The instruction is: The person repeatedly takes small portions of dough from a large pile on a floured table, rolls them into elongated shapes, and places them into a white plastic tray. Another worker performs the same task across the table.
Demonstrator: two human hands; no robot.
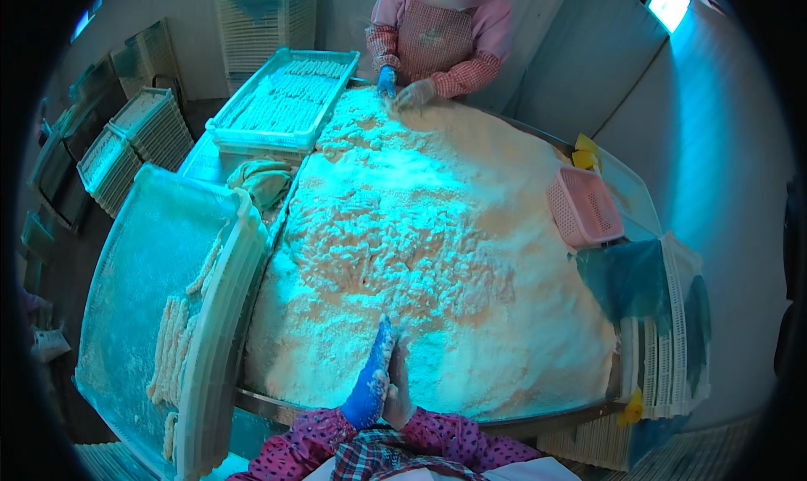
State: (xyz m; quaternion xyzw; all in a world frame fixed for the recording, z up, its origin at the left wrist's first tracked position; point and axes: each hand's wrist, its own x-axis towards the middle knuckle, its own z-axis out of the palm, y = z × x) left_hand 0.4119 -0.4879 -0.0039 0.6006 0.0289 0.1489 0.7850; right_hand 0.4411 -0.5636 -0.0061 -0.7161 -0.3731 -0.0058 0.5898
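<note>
My left hand (370, 380), in a blue glove coated with white powder, and my right hand (398, 383), pale and powdery, are pressed side by side at the near edge of a large powder-covered worktop (530, 330). Both sets of fingers are together, pointing away from me; whatever lies between the palms is hidden. Lumpy white pieces (378, 237) lie in the powder beyond them. To my left, a stacked tray (126, 330) holds several long powdered strips (168, 351).
A co-worker (441, 40) stands across the worktop, gloved hands in the powder. A tray of strips (282, 94) and a cloth (256, 183) are at back left. A pink basket (584, 208), yellow items (586, 152) and white trays (672, 330) line the right. More stacks (147, 132) stand far left.
</note>
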